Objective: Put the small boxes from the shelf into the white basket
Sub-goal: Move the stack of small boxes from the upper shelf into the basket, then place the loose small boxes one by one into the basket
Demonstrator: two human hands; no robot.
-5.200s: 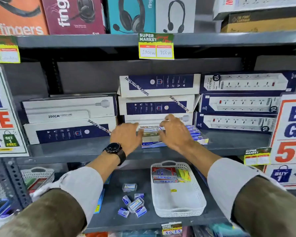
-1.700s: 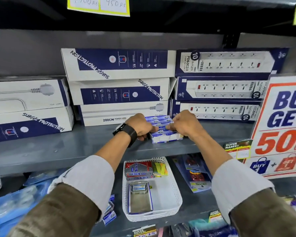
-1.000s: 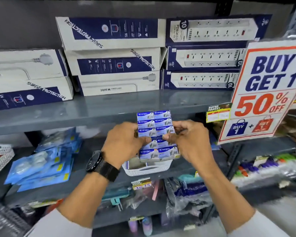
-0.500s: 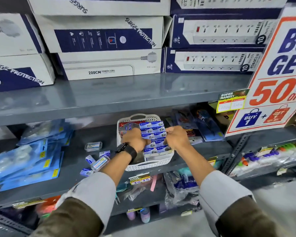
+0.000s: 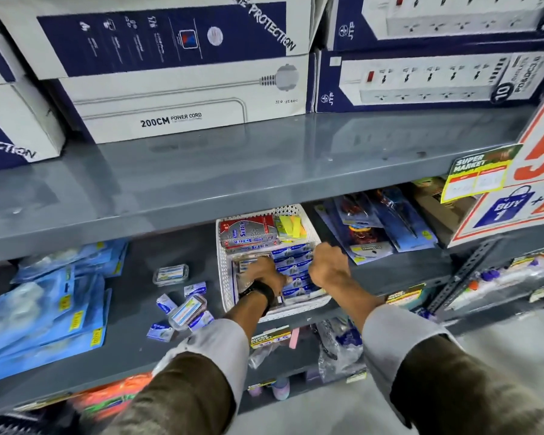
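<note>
A block of small blue-and-white boxes (image 5: 292,268) sits low inside the white basket (image 5: 225,277) on the lower grey shelf. My left hand (image 5: 263,273) presses against the block's left side and my right hand (image 5: 328,265) against its right side, both with fingers curled on it. A red-and-silver pack (image 5: 248,232) and yellow-green pads (image 5: 291,227) lie at the basket's far end. Several more small boxes (image 5: 182,306) lie loose on the shelf left of the basket.
The upper grey shelf (image 5: 233,171) overhangs the basket and carries large power-strip cartons (image 5: 176,98). Blue blister packs (image 5: 44,309) lie at the left, hanging packs (image 5: 374,227) to the right. A red-and-white sale sign (image 5: 534,171) stands at the right edge.
Both hands lifted the block of small boxes off the upper shelf, carried it down and lowered it into the white basket. The camera tilted down and moved closer.
</note>
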